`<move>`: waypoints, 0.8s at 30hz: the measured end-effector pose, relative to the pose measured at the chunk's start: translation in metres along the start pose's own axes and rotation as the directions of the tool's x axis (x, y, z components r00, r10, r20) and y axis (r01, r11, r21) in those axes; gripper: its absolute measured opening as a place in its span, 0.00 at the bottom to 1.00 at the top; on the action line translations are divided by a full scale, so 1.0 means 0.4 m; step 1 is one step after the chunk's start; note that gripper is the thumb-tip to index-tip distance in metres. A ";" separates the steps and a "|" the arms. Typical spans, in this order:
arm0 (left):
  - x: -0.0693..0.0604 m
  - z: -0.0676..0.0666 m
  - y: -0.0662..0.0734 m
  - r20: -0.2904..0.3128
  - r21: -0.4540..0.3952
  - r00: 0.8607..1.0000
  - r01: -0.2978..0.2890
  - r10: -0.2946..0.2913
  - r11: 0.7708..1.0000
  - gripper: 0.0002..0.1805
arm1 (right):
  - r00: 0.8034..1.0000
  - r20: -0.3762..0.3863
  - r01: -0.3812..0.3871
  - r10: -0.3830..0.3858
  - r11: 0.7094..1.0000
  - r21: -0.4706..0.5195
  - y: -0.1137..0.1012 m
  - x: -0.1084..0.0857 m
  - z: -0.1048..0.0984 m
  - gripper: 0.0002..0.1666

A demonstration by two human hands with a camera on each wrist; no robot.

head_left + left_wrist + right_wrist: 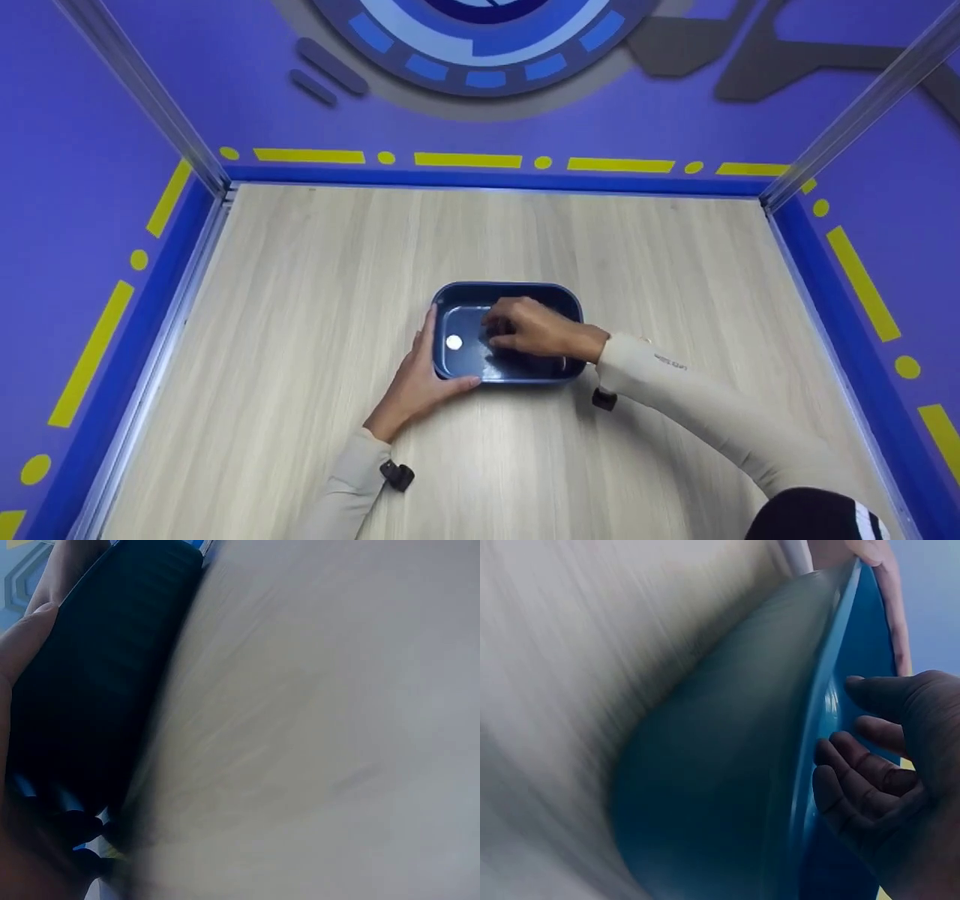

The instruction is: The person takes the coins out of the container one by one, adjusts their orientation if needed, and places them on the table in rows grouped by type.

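A dark blue rectangular tub (466, 319) with rounded corners stands on the table. At its near left corner my left hand (427, 384) holds it, thumb along the front side and fingers along the left side. My right hand (536, 328) is over the inside of the tub, fingers loosely bent. In the right wrist view the thumb (881, 694) is apart from the other fingers, and nothing shows between them. A small white round piece (454, 343) lies on the tub floor toward the left. The left wrist view shows the tub's dark outer wall (97, 682).
The tub is on a pale wood-grain table (322, 300). Purple-blue panels (450, 127) with yellow dashes and metal corner posts (150, 97) enclose the back and both sides. A black rounded object with white stripes (814, 514) shows at the bottom right.
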State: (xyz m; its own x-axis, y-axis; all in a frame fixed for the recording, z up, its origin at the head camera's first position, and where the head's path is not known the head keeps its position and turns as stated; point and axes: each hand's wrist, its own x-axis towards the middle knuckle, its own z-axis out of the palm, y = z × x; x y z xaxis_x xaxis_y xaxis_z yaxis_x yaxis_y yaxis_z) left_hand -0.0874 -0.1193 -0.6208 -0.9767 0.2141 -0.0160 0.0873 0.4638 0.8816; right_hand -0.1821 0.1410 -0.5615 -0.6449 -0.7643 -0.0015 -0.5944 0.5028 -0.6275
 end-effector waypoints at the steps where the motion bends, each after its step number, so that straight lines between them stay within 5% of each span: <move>1: 0.001 0.000 0.001 0.000 0.000 1.000 0.001 -0.001 1.000 0.79 | 1.000 0.007 0.005 -0.005 1.000 -0.007 0.001 0.006 0.000 0.20; 24: 0.002 0.004 -0.012 -0.005 0.020 1.000 -0.026 0.026 0.999 0.79 | 0.979 0.177 0.089 -0.099 0.994 0.066 0.021 0.121 0.018 0.21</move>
State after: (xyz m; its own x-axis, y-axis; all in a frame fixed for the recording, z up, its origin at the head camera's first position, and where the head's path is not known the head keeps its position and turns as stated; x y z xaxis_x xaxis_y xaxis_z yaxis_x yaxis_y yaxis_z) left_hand -0.0882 -0.1200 -0.6256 -0.9751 0.2218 0.0095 0.1165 0.4748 0.8723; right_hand -0.2147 0.1053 -0.5725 -0.4874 -0.8698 -0.0771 -0.6165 0.4053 -0.6750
